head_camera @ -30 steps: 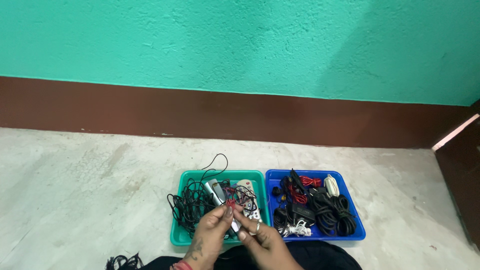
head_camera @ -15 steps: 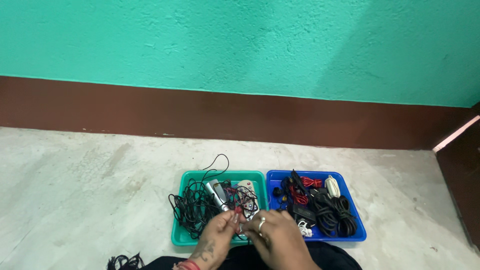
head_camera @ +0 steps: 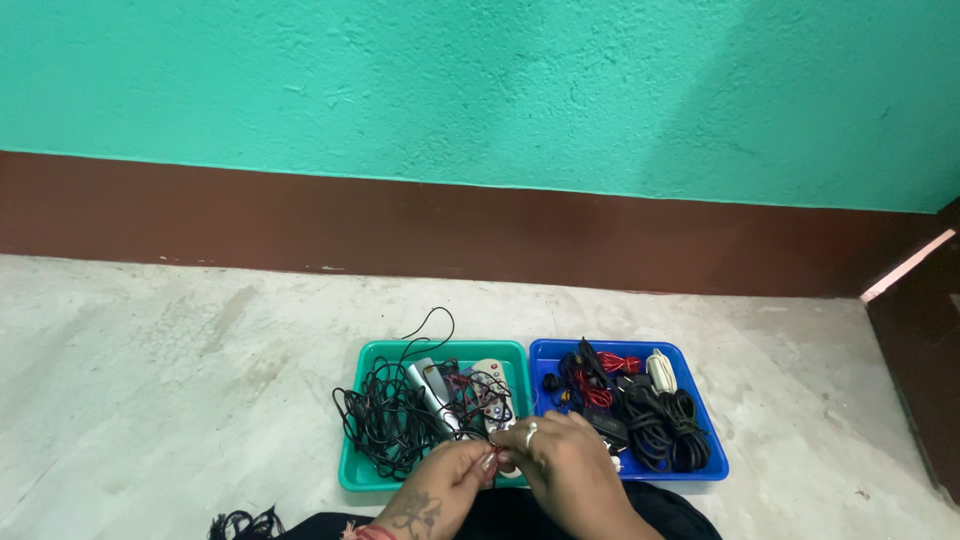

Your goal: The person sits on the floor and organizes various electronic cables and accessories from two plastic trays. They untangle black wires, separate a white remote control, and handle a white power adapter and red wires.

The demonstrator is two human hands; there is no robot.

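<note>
Two trays sit side by side on the floor: green tray [head_camera: 372,352] left, blue tray [head_camera: 700,405] right. Our left hand [head_camera: 440,490] and right hand [head_camera: 560,465] meet over the green tray's near right corner, fingertips pinched together on a thin red wire [head_camera: 497,458]. Black cables [head_camera: 385,415] spill over its left edge.

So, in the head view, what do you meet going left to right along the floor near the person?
Loose black cable bundle → green tray → left hand → right hand → blue tray.
</note>
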